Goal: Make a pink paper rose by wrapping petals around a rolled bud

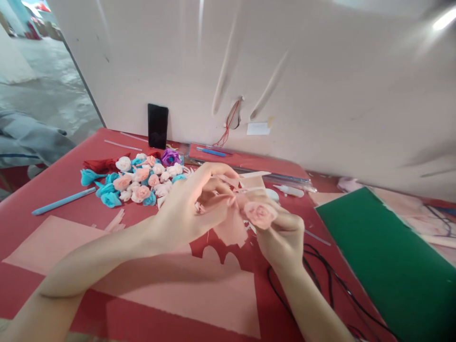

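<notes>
Nearest, below the left hand (199, 204), a large pink sheet (199, 294) with rounded lobes along its upper edge lies on the red tabletop (71, 166). The left hand's thumb and fingers are closed on a thin pink strip (231, 230), which hangs loosely between the hands. The right hand (281, 232) pinches the underside of a pale pink rose (260, 214). The rose, just right of the strip, faces the viewer; its layered petals curl tightly around a slightly deeper pink centre. Black cable (329, 275) loops to the right of the right hand, beside a flat green board (392, 256). Left of the left hand lie a smaller pink sheet (53, 242), a light-blue pen (64, 201) and, beyond them, a cluster of pink, white, blue and red flowers (141, 192) with one purple flower (171, 157). Beyond the right hand is a small white bottle (290, 191). Farther away, a dark-screened phone (157, 126) leans upright against a pale panel (302, 95). The panel bears a red cord (228, 127) and a white label (258, 128), its writing too faint to read.
</notes>
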`<state>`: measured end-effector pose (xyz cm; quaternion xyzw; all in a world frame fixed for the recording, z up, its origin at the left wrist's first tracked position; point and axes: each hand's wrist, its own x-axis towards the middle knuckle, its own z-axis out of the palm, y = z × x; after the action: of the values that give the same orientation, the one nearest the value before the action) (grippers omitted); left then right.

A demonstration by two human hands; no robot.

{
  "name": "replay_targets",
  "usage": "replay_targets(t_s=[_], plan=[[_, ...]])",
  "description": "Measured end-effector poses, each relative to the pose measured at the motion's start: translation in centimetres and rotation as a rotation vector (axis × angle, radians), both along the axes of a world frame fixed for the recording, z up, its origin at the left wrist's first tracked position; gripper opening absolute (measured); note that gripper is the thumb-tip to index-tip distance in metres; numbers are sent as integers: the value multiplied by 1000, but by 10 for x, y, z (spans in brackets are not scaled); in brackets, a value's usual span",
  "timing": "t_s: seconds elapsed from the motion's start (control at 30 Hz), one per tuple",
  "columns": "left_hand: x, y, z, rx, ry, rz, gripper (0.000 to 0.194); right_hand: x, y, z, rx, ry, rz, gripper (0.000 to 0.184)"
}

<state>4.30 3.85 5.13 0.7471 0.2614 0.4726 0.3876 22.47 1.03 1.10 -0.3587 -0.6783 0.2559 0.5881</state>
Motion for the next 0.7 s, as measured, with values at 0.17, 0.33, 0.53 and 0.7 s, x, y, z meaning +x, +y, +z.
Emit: replay_targets(t_s=[0.17, 0.33, 0.53, 0.7], plan=[[5, 6, -5, -42, -7, -18, 10, 3, -3, -7, -24, 160, -136, 20], [10, 12, -6, -5, -99, 23, 16, -1, -3, -8, 33, 152, -267, 23], [13, 0, -9, 138, -176, 20, 15, -10, -6, -6, 274, -30, -375, 26], [12, -12, -10, 156, -96, -44, 18, -10, -7, -6, 292, -94, -279, 25]])
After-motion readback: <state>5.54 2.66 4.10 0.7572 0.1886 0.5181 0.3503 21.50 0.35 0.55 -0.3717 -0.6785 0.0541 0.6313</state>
